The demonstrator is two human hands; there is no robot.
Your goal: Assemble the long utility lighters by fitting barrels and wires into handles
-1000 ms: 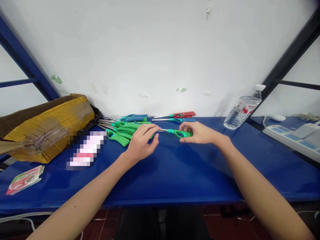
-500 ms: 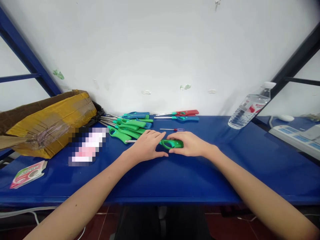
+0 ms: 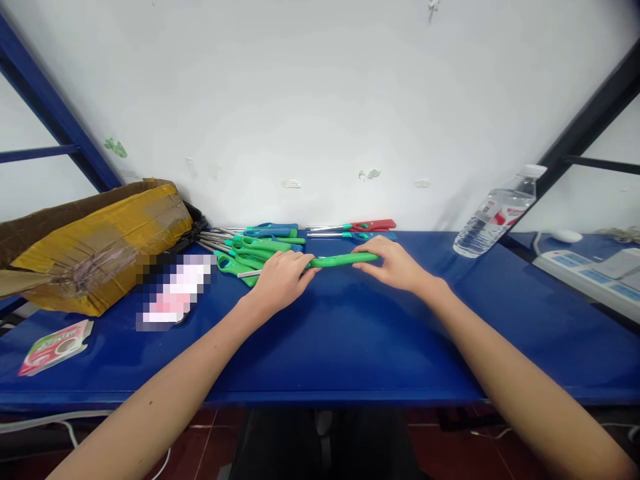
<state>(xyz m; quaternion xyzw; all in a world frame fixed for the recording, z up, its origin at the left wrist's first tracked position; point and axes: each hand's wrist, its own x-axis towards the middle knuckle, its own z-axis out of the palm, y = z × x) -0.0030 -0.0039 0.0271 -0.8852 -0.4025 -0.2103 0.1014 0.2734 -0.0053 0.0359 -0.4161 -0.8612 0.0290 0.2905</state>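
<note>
A green long-nosed gas lighter (image 3: 345,260) is held level over the table, turned edge-on to me. My left hand (image 3: 283,277) grips it near the metal barrel, whose tip sticks out to the left. The handle's right end is pinched between the thumb and fingers of my right hand (image 3: 387,263). Left of my hands lies a heap of green and blue gas lighters (image 3: 260,245) with their barrels pointing left. Behind my hands, a red gas lighter (image 3: 375,225) and a blue gas lighter (image 3: 360,235) lie side by side.
On the left stand a taped cardboard box (image 3: 115,247), a blurred-out flat item (image 3: 177,290) and a printed card (image 3: 57,347). A water bottle (image 3: 493,217) and a white power strip (image 3: 590,280) are on the right. A white wall (image 3: 320,100) closes off the back of the blue table (image 3: 340,347).
Both hands have lifted the green gas lighter slightly and rolled it, so its edge now faces me instead of the trigger side. The screwdriver behind it is now mostly hidden.
</note>
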